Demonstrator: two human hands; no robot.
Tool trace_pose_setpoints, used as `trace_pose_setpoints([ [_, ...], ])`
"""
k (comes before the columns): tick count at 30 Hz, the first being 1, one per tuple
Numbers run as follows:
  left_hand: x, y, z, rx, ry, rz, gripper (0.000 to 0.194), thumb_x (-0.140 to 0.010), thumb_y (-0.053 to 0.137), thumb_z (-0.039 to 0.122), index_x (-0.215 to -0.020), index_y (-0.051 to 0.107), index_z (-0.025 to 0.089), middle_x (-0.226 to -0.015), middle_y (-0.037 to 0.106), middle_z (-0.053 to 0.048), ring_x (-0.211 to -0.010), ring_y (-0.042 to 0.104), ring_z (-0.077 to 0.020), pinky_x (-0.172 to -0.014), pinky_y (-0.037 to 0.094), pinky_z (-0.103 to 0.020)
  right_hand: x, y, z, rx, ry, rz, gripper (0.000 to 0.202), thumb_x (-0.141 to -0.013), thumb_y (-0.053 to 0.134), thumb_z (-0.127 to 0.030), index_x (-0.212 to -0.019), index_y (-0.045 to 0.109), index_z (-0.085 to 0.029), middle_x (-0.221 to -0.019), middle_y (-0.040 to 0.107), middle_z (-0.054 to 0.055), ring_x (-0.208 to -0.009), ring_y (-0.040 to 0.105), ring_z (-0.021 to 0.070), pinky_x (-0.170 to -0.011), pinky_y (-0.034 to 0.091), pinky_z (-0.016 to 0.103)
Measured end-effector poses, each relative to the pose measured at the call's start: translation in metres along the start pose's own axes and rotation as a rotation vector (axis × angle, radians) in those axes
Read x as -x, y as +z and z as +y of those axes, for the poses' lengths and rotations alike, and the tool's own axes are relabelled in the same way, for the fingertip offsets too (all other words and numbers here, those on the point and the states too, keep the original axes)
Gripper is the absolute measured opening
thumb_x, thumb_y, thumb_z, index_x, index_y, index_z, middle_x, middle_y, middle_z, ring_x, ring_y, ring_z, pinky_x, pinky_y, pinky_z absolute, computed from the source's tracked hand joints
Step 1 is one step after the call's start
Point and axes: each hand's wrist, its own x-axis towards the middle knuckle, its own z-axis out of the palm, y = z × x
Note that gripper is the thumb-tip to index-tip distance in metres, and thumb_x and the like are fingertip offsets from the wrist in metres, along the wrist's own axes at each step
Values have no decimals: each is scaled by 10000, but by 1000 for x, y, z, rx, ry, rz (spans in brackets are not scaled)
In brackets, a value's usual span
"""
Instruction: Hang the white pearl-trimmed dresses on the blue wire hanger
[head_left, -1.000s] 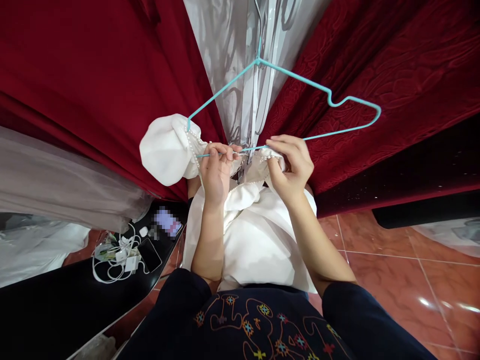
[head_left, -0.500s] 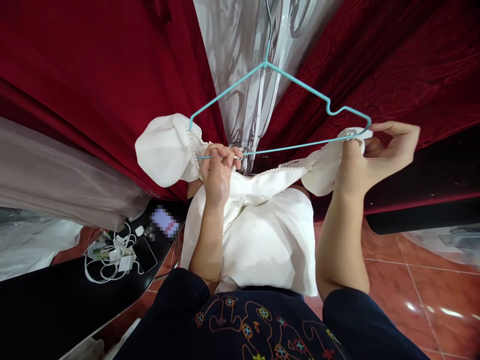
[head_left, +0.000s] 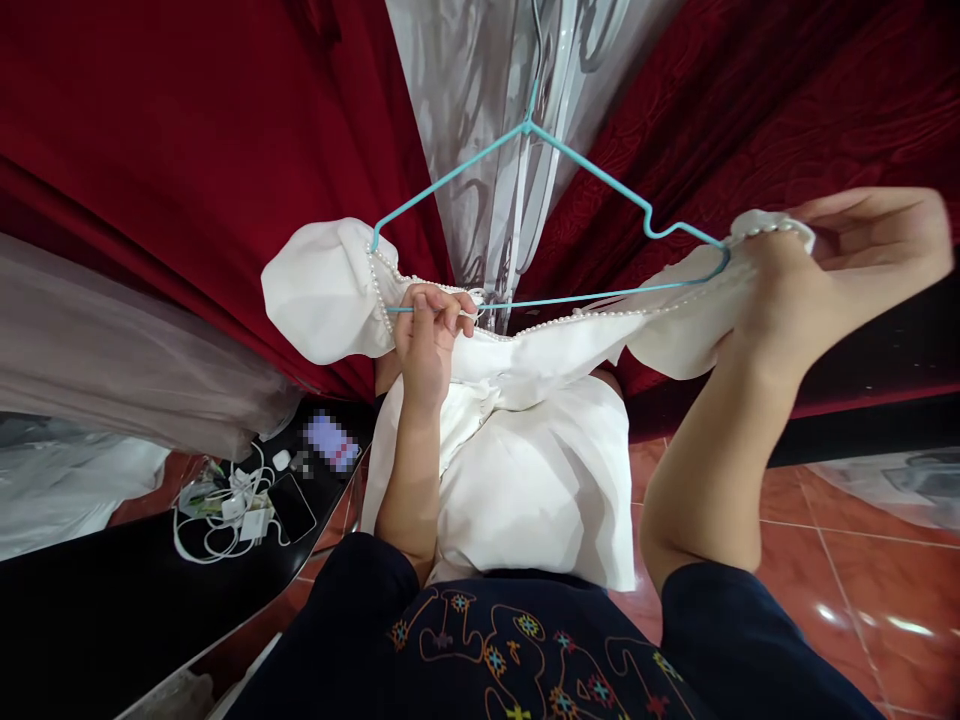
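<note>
One white dress (head_left: 540,490) spreads over the person's lap, its neckline between two hands, along one turquoise hanger (head_left: 527,127). The left hand (head_left: 426,340) grasps the hanger's lower bar; the right hand (head_left: 840,280) grips a pearl-edged sleeve (head_left: 682,335). Left, a black desk (head_left: 112,610) carries white cables (head_left: 206,548); red curtains (head_left: 225,130), tiled floor (head_left: 862,570) surround.

A thin turquoise wire-shaped hanger (head_left: 527,126) has its hook uppermost, a notch in its right shoulder and its lower bar tilted slightly up to the right. A smooth white fabric garment (head_left: 532,470), edged with pearl-like beads, has its puffed left sleeve at the hanger's left end, its right sleeve stretched outward beyond the right end, its body gathered in folds below.
</note>
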Motion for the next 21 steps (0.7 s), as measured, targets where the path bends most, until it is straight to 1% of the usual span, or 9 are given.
trace_pose_setpoints([
  [3, -2, -4, 1, 20, 16, -2, 530, -947, 730, 716, -841, 507, 247, -698, 446, 21, -823, 665, -173, -629, 512, -239, 9, 22, -17, 6, -44, -84, 209, -681, 675, 16, -767, 657, -173, -744, 638, -35, -663, 566, 57, -607, 371, 247],
  [5, -2, -5, 2, 29, 23, 0, 515, -954, 732, 700, -846, 517, 246, -693, 449, 23, -817, 669, -172, -625, 513, -235, 17, 37, -28, 23, -47, -150, 152, -708, 679, -42, -782, 658, -174, -755, 644, -18, -653, 564, 64, -590, 390, 245],
  [7, -2, -5, 3, 16, 20, 8, 508, -959, 725, 698, -850, 522, 245, -693, 456, 22, -820, 673, -174, -621, 517, -234, 25, 47, -38, 17, -33, -201, 128, -726, 688, -79, -802, 657, -178, -769, 653, -3, -652, 575, 74, -580, 409, 248],
  [9, -1, -4, 3, 11, 25, 5, 505, -958, 725, 698, -853, 529, 245, -699, 464, 21, -821, 676, -175, -616, 518, -234, 33, 53, -45, 6, -8, -224, 117, -748, 681, -90, -819, 655, -179, -781, 652, 0, -659, 577, 77, -588, 422, 251],
  [13, -3, -5, 3, 24, 45, 0, 492, -955, 746, 675, -847, 539, 242, -705, 465, 22, -809, 673, -172, -609, 515, -235, 49, 56, -56, 6, 24, -285, 157, -783, 609, -36, -844, 666, -170, -829, 642, 5, -709, 567, 76, -641, 433, 261],
  [16, -4, -5, 4, 9, 12, 34, 479, -984, 719, 655, -838, 531, 239, -702, 460, 21, -812, 678, -174, -606, 513, -235, 59, 51, -65, 41, 19, -398, 165, -824, 643, -38, -883, 703, -179, -937, 667, 31, -731, 552, 83, -619, 405, 266],
  [19, -3, -3, 4, 20, -19, 38, 476, -997, 705, 645, -832, 527, 236, -699, 472, 16, -823, 687, -180, -610, 516, -238, 72, 43, -78, 40, -13, -480, 54, -926, 715, -184, -965, 727, -220, -1067, 700, 52, -800, 608, 119, -597, 435, 271],
  [20, -3, -2, 4, 23, -23, 38, 477, -998, 703, 647, -832, 526, 236, -701, 475, 15, -827, 688, -181, -613, 518, -239, 78, 41, -82, 18, -12, -493, 48, -964, 708, -245, -1004, 730, -231, -1118, 715, 59, -841, 640, 134, -596, 453, 273],
  [21, -2, -1, 4, 24, -23, 38, 478, -998, 700, 650, -834, 526, 237, -703, 474, 14, -830, 689, -181, -616, 518, -239, 85, 40, -85, -8, -1, -509, 91, -1000, 684, -299, -1051, 731, -240, -1175, 727, 66, -878, 667, 147, -592, 467, 272],
])
